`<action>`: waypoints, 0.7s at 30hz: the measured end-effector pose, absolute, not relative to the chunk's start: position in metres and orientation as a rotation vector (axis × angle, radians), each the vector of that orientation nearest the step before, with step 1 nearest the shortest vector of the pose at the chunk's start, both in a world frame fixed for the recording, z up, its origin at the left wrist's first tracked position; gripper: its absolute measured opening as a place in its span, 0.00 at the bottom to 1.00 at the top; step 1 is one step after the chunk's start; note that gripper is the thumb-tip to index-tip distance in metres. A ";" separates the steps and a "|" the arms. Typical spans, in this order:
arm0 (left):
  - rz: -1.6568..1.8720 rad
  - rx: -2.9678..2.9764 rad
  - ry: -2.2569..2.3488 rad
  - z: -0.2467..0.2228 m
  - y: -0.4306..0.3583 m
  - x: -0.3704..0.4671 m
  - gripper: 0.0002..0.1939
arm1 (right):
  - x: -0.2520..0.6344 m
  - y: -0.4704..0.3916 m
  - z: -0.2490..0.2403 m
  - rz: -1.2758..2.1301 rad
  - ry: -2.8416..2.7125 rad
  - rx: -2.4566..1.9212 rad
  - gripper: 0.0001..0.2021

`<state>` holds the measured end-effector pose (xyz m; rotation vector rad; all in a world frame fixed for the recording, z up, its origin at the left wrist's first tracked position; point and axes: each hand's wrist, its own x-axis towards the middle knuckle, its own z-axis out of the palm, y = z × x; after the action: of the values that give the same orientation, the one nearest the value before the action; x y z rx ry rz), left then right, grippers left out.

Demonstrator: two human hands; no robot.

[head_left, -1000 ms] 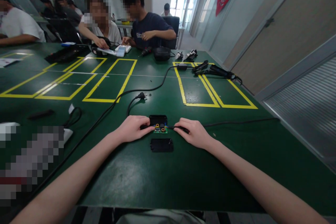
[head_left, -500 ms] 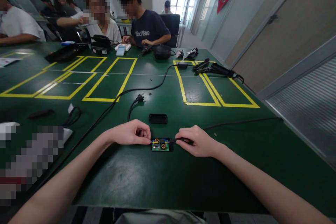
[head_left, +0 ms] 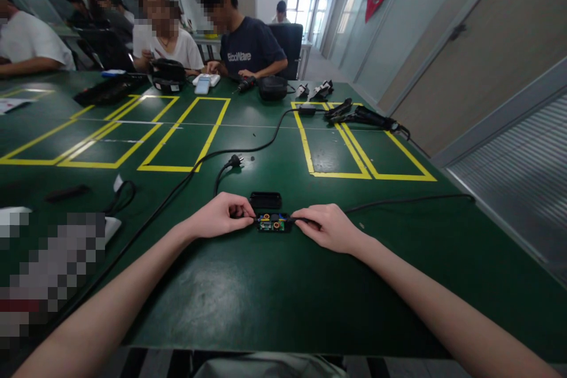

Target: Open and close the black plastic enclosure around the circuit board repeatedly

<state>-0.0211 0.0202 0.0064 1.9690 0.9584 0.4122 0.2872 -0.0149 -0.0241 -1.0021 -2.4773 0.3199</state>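
A green circuit board (head_left: 272,224) with copper coils and coloured wires sits in a small black case. My left hand (head_left: 224,215) pinches the black cable at the case's left end. On the right end, my right hand (head_left: 328,226) is closed on the other black cable (head_left: 411,198), which runs off to the right. Just beyond the case lies a black cover (head_left: 266,199), its hollow side up. A black plug (head_left: 234,160) rests on the table past my left hand, on a short curve of cable.
A long black cable (head_left: 221,152) crosses the green table (head_left: 248,307) diagonally. Black tools (head_left: 367,117) lie at the back right. Several people sit across the table, near black cases and a drill (head_left: 247,84).
Both hands and the case with the board have moved away from me, up close to the black cover. Across the table, a person in white has lowered an arm.
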 end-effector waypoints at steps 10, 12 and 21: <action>0.368 2.058 0.970 0.005 0.020 -0.021 0.14 | 0.281 -0.014 -0.027 0.326 -2.443 -0.953 0.18; 0.380 2.048 0.975 0.005 0.020 -0.021 0.14 | 0.282 -0.014 -0.026 0.378 -2.450 -0.965 0.19; 0.404 2.044 0.951 0.007 0.019 -0.020 0.14 | 0.283 -0.012 -0.024 0.519 -2.464 -1.000 0.17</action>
<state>-0.0197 0.0186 0.0071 2.0438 0.9513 0.4039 0.2832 -0.0124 -0.0238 -1.0004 -2.4642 0.5187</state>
